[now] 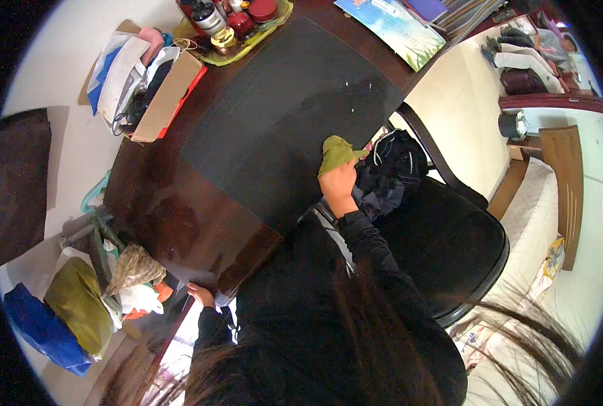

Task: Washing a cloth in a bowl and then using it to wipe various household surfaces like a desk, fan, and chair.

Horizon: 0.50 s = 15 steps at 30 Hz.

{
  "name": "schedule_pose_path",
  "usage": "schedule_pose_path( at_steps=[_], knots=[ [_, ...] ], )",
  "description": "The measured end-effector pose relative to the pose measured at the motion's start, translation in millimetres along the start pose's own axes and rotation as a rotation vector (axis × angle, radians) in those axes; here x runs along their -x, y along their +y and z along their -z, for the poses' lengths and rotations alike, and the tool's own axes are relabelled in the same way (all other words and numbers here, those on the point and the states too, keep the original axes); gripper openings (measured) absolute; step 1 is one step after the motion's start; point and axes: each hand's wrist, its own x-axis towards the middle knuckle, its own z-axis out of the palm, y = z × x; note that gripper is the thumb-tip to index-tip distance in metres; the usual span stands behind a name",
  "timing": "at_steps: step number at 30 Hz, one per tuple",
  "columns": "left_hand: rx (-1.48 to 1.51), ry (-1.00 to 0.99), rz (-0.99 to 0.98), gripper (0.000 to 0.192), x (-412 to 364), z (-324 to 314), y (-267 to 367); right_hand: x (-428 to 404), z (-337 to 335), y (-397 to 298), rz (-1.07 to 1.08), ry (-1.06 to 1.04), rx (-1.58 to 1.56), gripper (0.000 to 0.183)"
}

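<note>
My right hand grips a crumpled olive-green cloth, which lies against the black desk mat near its right edge. Beneath the mat is a dark brown wooden desk, with dull smears across its glossy left part. My left hand is at the desk's near left corner; its fingers look to be at the edge, but I cannot tell whether they hold it. A few small white marks show on the upper right of the mat.
A cardboard box of odds and ends and a yellow-green tray of bottles stand along the far left. A picture-covered book lies at the far right. A black chair bears dark clothing. Bags hang at left. Seated people appear upper right.
</note>
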Motion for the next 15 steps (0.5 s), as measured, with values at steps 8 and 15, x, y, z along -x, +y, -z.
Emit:
schedule_pose_path(
  at_steps=[8,15],
  knots=[
    [-0.022,-0.025,-0.116,0.064,-32.4,0.1,-68.5,-3.3,-4.1,-7.5,0.069,0.082,-0.022,0.033],
    [0.019,-0.149,0.235,0.072,12.9,18.0,49.9,-1.0,-2.2,1.8,0.060,0.090,-0.037,0.032]
  ],
)
